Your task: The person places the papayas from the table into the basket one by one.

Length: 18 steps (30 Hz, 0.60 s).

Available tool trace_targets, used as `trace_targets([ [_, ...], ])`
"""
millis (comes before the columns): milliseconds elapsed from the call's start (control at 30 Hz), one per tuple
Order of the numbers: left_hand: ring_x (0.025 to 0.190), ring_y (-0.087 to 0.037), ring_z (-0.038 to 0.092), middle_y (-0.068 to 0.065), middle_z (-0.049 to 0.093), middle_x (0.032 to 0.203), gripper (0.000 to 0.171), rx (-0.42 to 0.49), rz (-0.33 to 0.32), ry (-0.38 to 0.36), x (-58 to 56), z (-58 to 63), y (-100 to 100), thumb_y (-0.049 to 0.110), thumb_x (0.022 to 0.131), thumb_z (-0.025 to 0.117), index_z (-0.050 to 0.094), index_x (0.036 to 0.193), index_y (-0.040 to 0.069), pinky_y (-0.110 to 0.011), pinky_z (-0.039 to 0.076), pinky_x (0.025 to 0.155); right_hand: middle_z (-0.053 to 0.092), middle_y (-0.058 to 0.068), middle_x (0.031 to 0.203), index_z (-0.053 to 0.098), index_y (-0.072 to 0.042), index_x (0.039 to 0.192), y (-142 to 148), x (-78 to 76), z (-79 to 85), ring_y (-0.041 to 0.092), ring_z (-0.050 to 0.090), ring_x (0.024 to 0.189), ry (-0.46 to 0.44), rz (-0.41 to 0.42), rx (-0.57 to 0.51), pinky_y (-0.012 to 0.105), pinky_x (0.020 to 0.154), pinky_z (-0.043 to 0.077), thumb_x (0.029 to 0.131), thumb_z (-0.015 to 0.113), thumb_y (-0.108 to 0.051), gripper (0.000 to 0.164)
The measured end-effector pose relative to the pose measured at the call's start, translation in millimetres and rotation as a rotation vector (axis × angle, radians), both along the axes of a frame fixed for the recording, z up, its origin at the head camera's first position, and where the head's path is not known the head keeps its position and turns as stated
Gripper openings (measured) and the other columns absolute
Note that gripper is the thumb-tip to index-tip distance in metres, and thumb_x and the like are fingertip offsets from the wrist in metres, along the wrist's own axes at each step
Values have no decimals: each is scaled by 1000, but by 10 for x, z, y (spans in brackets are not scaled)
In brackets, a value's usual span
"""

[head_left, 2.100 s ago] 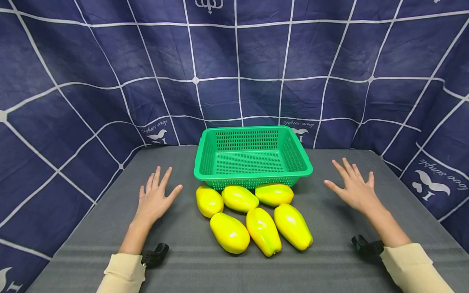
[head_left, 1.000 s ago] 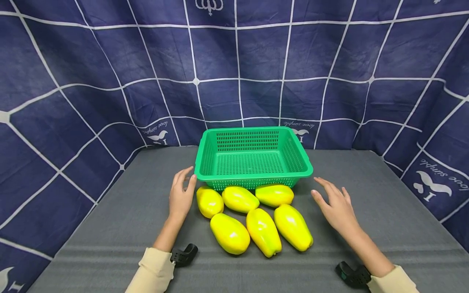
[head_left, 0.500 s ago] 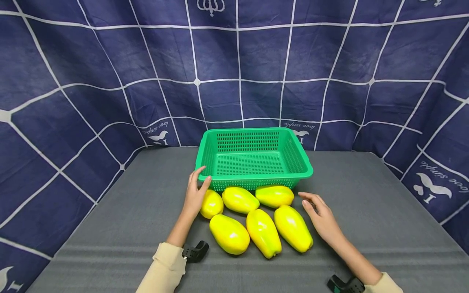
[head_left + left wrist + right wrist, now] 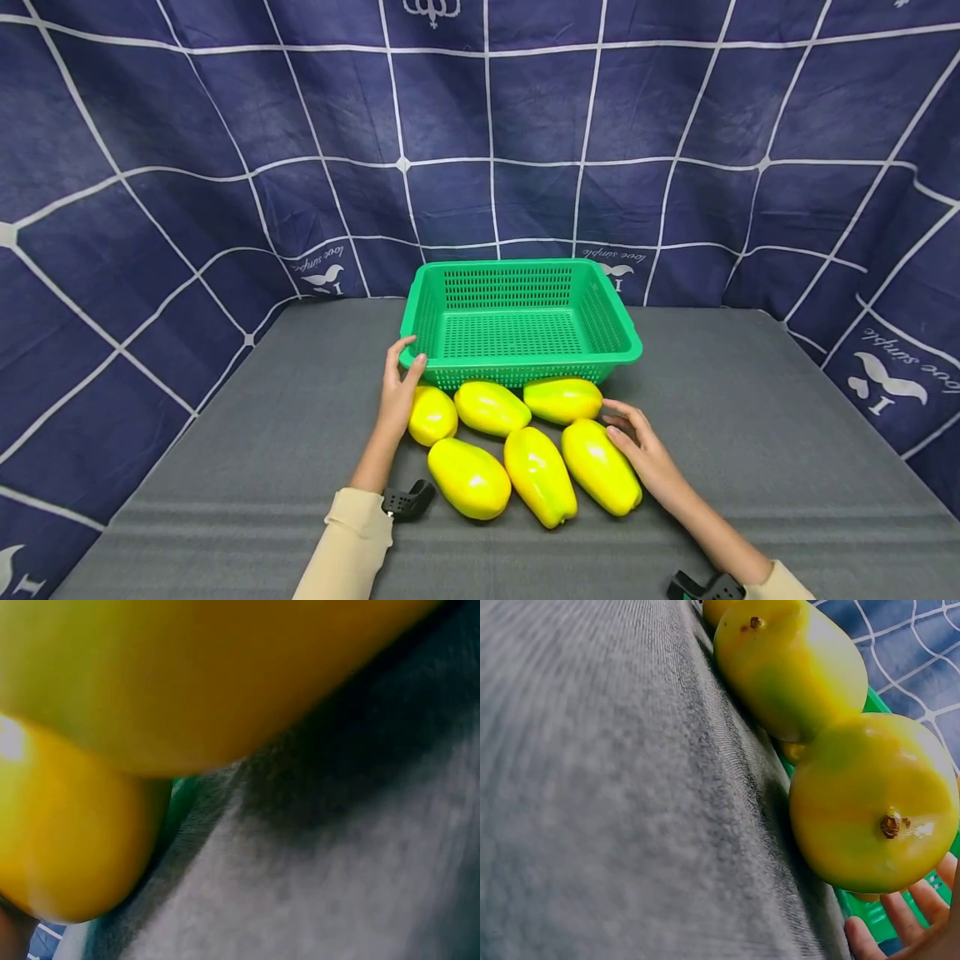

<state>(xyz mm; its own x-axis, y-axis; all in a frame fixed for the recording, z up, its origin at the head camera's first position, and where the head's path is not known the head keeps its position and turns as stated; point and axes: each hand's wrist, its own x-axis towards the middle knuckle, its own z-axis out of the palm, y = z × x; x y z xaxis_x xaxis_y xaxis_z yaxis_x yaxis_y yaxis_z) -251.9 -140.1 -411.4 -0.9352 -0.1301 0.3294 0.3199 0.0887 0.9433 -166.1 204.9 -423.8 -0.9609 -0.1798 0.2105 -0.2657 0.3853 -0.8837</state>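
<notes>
In the head view, several yellow papayas lie in two rows before a green plastic basket. My left hand is at the basket's front left corner, fingers over the rim and thumb against its front. It partly covers the leftmost papaya. My right hand reaches the front right papaya, its thumb overlapping the fruit's upper right side and its fingers extended near the back right papaya. In the right wrist view, fingers show loosely bent beside a papaya.
The papayas lie on a grey cloth-covered table, close together against the basket's front. Two more in the front row are the middle papaya and left papaya. A blue curtain with white lines hangs behind.
Both hands have come inward from the sides. The left hand has reached the basket's corner; the right has moved left to the front right papaya. Basket and papayas lie almost as before.
</notes>
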Motion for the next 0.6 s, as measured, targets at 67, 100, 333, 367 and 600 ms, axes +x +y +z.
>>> trace_targets([
  [67,128,-21,30,-6,27,144,42,12,7,-1,3,-3,12,25,94,49,37,133,15,-42,26,105,31,12,138,33,-9,137,11,-5,-16,-6,41,114,-3,17,-33,7,86,37,98,39,-20,41],
  [100,127,-22,31,-6,27,144,42,11,15,-4,8,-5,17,25,94,49,37,133,16,-43,27,104,31,13,138,32,-8,137,16,-8,-24,-8,40,113,-4,26,-50,7,86,37,98,39,-20,41],
  [333,136,-28,18,-6,19,148,40,-181,168,89,44,6,78,26,92,52,45,129,13,-54,23,105,33,17,139,31,-6,137,33,-15,-88,-9,41,112,-6,49,-103,6,86,37,98,38,-18,42],
  [367,137,-29,15,-6,20,148,38,-236,188,135,46,10,85,24,92,53,47,127,11,-57,21,105,33,17,139,30,-5,137,35,-13,-95,-9,41,112,-6,51,-105,6,86,37,98,38,-18,42],
  [600,128,-32,34,-9,51,129,18,-494,183,397,40,59,129,17,86,62,65,102,9,-52,25,105,32,16,138,30,-5,137,51,-43,-97,-10,41,112,13,65,-94,6,86,37,98,38,-16,41],
])
